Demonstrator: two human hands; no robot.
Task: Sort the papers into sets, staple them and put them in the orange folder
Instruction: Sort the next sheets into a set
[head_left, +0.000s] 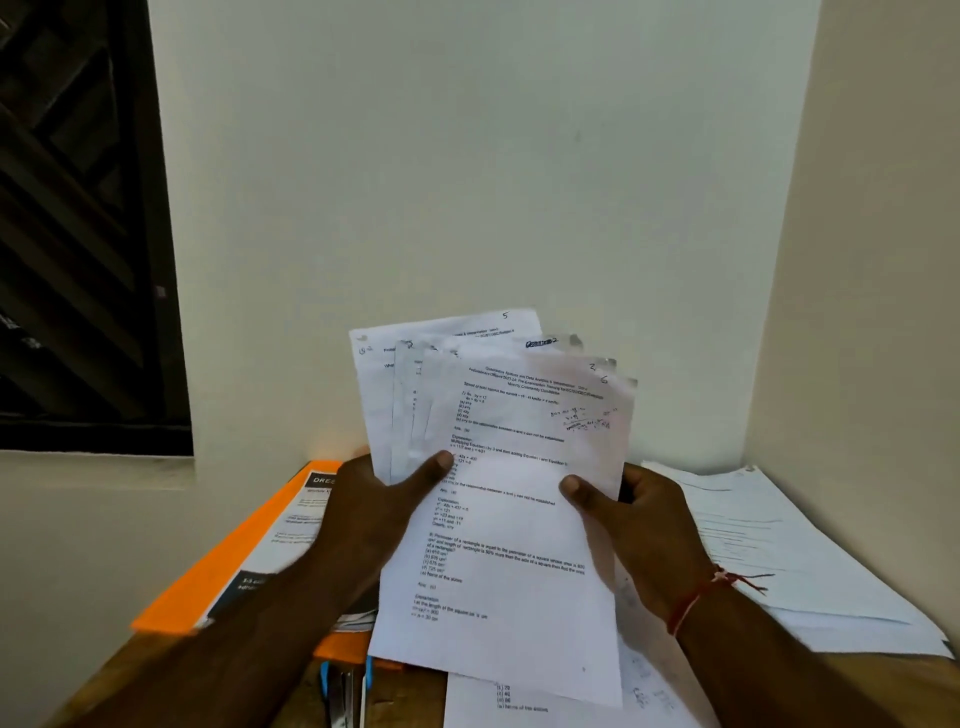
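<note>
Head view: we hold the fanned sheaf of white printed papers (509, 493) upright above the brown wooden desk (930, 696). The left hand (374, 514) grip clasps the fan's left edge; the right hand (623, 519) grip pinches the front sheet's right edge. The flat orange folder (223, 566) lies on the desk, left of the hands.

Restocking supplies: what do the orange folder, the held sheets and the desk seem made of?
The orange folder: probably plastic or coated card, flat even colour. The held sheets: thin matte printer paper; layers show through, sheets flex. The desk: likely wood or laminate, brown surface.
</note>
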